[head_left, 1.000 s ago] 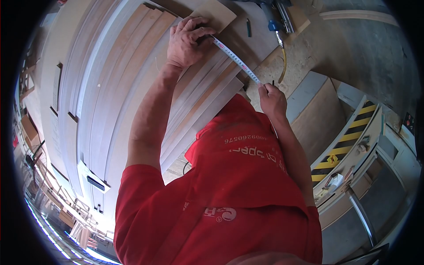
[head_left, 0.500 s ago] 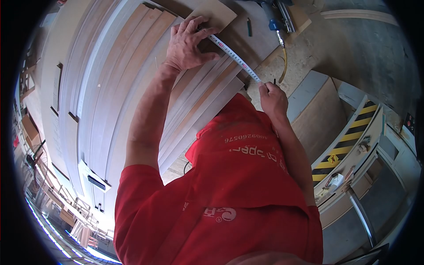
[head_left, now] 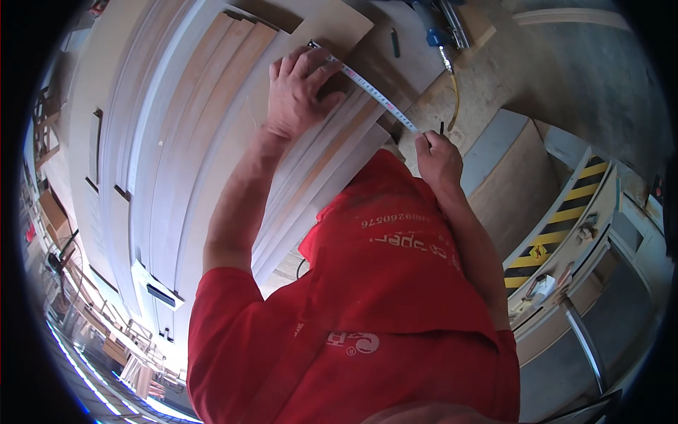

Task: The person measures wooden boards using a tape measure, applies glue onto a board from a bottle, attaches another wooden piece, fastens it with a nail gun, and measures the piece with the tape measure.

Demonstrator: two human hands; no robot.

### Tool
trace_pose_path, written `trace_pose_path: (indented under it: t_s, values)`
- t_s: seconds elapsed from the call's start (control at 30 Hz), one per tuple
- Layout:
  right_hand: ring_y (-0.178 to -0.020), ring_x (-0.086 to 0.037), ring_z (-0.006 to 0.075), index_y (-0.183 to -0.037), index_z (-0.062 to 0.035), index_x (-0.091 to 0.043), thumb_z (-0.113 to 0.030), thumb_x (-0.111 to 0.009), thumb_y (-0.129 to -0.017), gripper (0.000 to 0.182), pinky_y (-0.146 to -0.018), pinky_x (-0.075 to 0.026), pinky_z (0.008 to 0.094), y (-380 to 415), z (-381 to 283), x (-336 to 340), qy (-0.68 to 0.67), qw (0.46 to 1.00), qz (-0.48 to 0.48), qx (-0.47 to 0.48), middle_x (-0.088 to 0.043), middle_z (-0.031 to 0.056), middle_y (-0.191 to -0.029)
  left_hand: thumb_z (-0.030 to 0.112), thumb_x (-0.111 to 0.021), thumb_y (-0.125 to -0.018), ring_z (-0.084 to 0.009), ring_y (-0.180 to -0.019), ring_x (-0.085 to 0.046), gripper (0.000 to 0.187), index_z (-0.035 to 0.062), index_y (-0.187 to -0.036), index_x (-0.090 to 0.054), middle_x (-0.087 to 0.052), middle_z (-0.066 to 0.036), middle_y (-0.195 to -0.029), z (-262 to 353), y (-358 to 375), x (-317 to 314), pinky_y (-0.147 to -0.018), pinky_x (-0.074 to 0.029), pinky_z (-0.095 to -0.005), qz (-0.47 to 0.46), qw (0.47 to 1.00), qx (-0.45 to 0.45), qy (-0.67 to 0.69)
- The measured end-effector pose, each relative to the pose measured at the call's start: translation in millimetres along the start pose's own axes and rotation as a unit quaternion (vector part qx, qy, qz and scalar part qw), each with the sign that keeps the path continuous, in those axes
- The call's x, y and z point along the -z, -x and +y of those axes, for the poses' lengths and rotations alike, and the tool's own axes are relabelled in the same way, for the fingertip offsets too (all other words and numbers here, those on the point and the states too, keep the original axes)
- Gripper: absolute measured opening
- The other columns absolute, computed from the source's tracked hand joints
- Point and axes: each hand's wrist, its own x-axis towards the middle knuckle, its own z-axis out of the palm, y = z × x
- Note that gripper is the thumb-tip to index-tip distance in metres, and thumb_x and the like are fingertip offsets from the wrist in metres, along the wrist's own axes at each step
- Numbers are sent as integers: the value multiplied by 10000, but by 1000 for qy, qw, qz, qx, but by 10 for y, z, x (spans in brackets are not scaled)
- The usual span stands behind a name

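A white tape measure blade (head_left: 381, 101) stretches at a slant across the stacked boards between my two hands. My left hand (head_left: 300, 88) has its bent fingers pressed over the blade near its end, the thumb held apart. The dark hook end pokes out beyond these fingers, at the edge of a loose tan panel (head_left: 339, 25). At the boards' near right corner, my right hand (head_left: 439, 161) is closed round the other end of the tape, and its fingers hide what they grip. A thin dark stick (head_left: 442, 128) sticks up from this hand.
Long pale boards (head_left: 212, 99) lie stacked on the left. A dark green pencil-like stick (head_left: 395, 42) lies beyond the tape, near a blue air tool (head_left: 434, 32) with a yellow hose (head_left: 453, 102). To the right stands a machine with a black-and-yellow striped edge (head_left: 565, 219).
My left hand has shifted slightly towards me, and the tape's hook end now shows past its fingers. My right hand stays nearly in place, still gripping the tape.
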Motion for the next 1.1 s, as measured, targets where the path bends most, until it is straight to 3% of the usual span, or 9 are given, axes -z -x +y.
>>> trace_pose_path:
  t_s: [0.13, 0.43, 0.63, 1.1]
  values:
    - [-973, -699, 492, -1008, -58, -734, -460, -585, -1076, 434, -852, -537, 556, -10, 20, -17, 10, 1000, 0, 0, -747, 239, -1028, 297, -872, -836, -328, -1442, -537, 552, 195, -1365, -753, -669, -34, -1459, 139, 155, 8, -1154, -396, -525, -15, 1000, 27, -2]
    - [-974, -713, 485, -1008, -52, -740, -473, -567, -1085, 461, -849, -543, 564, 13, 0, 2, 11, 1000, -6, 3, -752, 241, -1018, 305, -784, -942, -329, -1502, -479, 536, 263, -1470, -701, -573, -25, -1607, 183, 228, -73, -1201, -370, -525, -8, 997, 49, -55]
    - [-972, -722, 483, -1005, -62, -746, -486, -558, -1092, 472, -841, -551, 573, 15, -11, 1, 24, 1000, -6, 6, -756, 237, -1010, 288, -758, -959, -308, -1511, -474, 514, 249, -1469, -703, -557, 15, -1655, 144, 221, -114, -1213, -341, -508, -24, 997, 47, -59]
    - [-982, -711, 489, -1022, -59, -743, -475, -556, -1094, 461, -849, -545, 568, 4, -22, 0, 26, 1000, -7, 12, -753, 239, -1030, 268, -765, -932, -288, -1513, -476, 546, 229, -1472, -687, -556, -4, -1647, 165, 196, -98, -1202, -348, -515, -34, 996, 52, -63]
